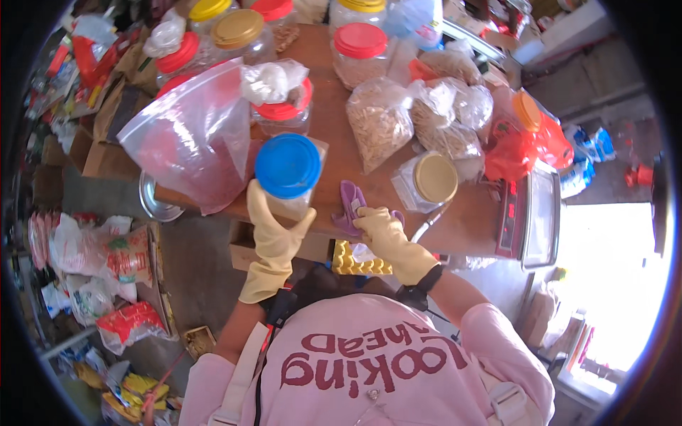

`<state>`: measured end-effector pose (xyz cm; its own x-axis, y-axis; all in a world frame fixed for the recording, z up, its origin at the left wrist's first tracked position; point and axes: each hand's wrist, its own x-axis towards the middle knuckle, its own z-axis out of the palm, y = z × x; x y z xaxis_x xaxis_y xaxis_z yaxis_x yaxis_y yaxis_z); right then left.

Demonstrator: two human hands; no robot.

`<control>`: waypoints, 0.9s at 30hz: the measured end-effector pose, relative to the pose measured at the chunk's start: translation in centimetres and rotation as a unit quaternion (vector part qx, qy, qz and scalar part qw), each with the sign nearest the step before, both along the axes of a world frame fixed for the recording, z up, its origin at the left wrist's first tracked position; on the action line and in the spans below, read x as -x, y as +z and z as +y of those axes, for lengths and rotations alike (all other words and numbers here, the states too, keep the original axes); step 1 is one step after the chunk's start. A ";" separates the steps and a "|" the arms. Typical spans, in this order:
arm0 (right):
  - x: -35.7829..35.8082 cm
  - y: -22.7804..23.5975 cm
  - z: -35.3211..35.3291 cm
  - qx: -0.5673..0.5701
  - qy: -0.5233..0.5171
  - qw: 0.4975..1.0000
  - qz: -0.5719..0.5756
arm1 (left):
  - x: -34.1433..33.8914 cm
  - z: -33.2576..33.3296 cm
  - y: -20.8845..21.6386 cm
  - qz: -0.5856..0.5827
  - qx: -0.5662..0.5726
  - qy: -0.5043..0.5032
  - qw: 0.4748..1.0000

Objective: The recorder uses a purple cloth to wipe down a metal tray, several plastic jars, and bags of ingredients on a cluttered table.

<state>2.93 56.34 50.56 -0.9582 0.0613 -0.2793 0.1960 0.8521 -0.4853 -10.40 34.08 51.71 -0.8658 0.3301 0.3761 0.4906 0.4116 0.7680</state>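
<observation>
Both my hands wear pale yellow rubber gloves. My left hand [273, 245] is at the near side of a clear jar with a blue lid [288, 165] at the table's front edge. Its fingers reach up the jar's left side and its thumb spreads to the near right, holding the jar between them. My right hand [387, 238] is closed on a crumpled purple cloth [349, 202], which lies over the table edge. Right of that hand, a clear jar with a gold lid [435, 177] stands on the brown table [320, 106].
A large clear plastic bag [192, 135] lies left of the blue-lidded jar. Behind are red-lidded jars [360, 40] and bags of dried pieces [380, 117]. A red bag [529, 153] and a scale [529, 213] are at the right. A yellow tray [359, 263] sits below the edge.
</observation>
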 end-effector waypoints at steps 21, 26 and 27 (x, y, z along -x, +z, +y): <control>-0.4 -1.5 0.2 -0.072 0.031 0.967 0.241 | 0.3 13.1 7.2 -0.093 -0.005 -0.194 0.976; -4.3 1.1 0.6 0.143 -0.038 0.965 0.215 | 4.9 20.9 -3.7 0.016 0.163 -0.125 0.979; -5.7 2.4 0.9 0.220 -0.082 0.939 0.252 | 4.3 22.4 -2.7 0.014 0.160 -0.125 0.979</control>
